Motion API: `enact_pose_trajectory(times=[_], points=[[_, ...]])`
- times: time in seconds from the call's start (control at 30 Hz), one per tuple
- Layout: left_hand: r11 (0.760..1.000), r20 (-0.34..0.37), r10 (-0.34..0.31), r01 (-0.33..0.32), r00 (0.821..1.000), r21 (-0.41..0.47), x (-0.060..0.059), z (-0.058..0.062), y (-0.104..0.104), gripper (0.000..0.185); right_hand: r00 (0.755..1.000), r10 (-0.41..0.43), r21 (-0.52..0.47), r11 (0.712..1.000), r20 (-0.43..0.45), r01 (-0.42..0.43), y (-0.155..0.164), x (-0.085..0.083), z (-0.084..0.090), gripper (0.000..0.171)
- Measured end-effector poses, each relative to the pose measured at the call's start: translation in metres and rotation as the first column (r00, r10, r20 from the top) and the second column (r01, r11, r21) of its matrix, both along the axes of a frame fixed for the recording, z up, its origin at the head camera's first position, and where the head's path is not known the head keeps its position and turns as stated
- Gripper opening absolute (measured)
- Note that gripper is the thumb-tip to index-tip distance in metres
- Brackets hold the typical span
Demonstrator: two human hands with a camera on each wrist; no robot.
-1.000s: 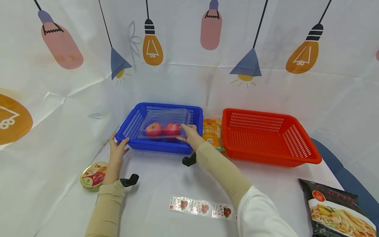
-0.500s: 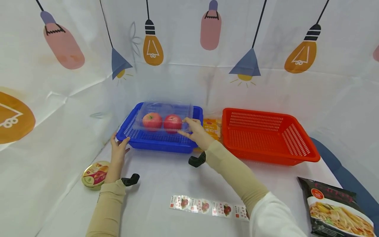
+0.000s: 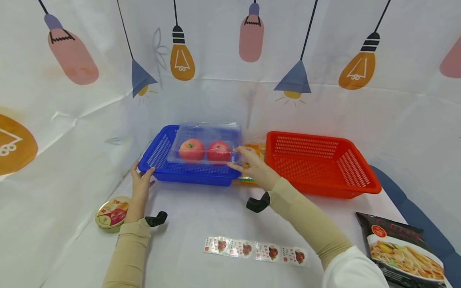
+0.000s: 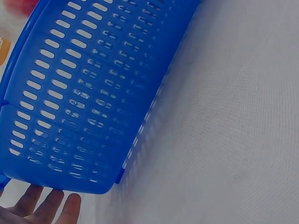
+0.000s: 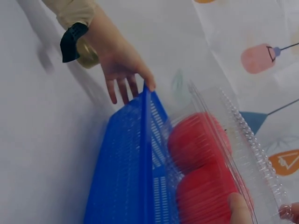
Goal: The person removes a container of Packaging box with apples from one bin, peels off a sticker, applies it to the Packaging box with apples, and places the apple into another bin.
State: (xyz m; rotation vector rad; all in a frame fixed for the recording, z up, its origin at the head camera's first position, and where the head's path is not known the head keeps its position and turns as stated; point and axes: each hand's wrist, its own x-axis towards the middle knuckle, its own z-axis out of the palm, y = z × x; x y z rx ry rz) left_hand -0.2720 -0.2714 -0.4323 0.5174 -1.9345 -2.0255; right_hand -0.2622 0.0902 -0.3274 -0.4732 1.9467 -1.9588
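Four labels (image 3: 264,252) are laid on the worktop (image 3: 201,216). Beyond, a blue basket (image 3: 194,177) is gripped at one corner by the left hand (image 3: 141,185); over it, a clear container (image 3: 206,137) of two apples (image 3: 192,150) is pinched at its right end between the fingers of the right hand (image 3: 257,169).

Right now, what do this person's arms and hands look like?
The hands are bare, without gloves. Tan sleeves cover both forearms, with a white sleeve higher on the right arm. A small, angled black piece sits at each wrist.
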Motion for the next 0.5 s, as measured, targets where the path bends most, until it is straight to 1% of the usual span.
enact_pose_trajectory(times=[0.03, 0.07, 0.1, 0.13, 0.2, 0.23, 0.3, 0.37, 0.47, 0.5], points=[[1.0, -0.006, 0.002, -0.002, 1.0, 0.002, 0.0, 0.0, 0.0, 0.071, 0.996, 0.02, 0.083, 0.996, -0.085, -0.013, 0.004, 0.002, -0.001, 0.047], [1.0, -0.009, 0.002, -0.002, 1.0, 0.002, -0.001, -0.001, 0.0, 0.071, 0.985, 0.038, 0.174, 0.985, -0.171, -0.008, 0.009, 0.003, -0.001, 0.046], [1.0, -0.012, 0.002, -0.002, 1.0, -0.001, -0.001, -0.001, 0.0, 0.071, 0.975, 0.046, 0.235, 0.972, -0.219, 0.007, 0.013, 0.004, -0.002, 0.043], [1.0, -0.017, 0.001, -0.001, 1.0, -0.002, -0.001, -0.001, 0.0, 0.071, 0.97, 0.044, 0.271, 0.962, -0.241, 0.024, 0.017, 0.006, -0.002, 0.044], [1.0, -0.022, -0.003, 0.003, 1.0, -0.001, -0.001, -0.001, 0.0, 0.071, 0.943, 0.071, 0.365, 0.929, -0.325, 0.056, 0.026, 0.01, -0.003, 0.047], [1.0, -0.021, -0.007, 0.007, 1.0, 0.0, 0.0, -0.001, 0.001, 0.071, 0.943, 0.067, 0.38, 0.922, -0.326, 0.066, 0.031, 0.013, -0.003, 0.048], [1.0, -0.018, -0.012, 0.012, 1.0, 0.005, 0.001, 0.0, 0.001, 0.071, 0.944, 0.062, 0.38, 0.923, -0.323, 0.069, 0.04, 0.019, -0.004, 0.051], [1.0, -0.013, -0.017, 0.017, 1.0, 0.011, 0.001, 0.0, 0.0, 0.071, 0.941, 0.04, 0.377, 0.921, -0.337, 0.096, 0.048, 0.024, -0.005, 0.054], [1.0, -0.003, -0.019, 0.019, 1.0, 0.018, 0.002, 0.001, -0.001, 0.072, 0.921, 0.026, 0.394, 0.908, -0.389, 0.141, 0.057, 0.031, -0.007, 0.053], [1.0, 0.002, -0.021, 0.021, 1.0, 0.017, 0.002, 0.001, -0.001, 0.072, 0.911, 0.025, 0.41, 0.898, -0.412, 0.161, 0.06, 0.033, -0.007, 0.051]])
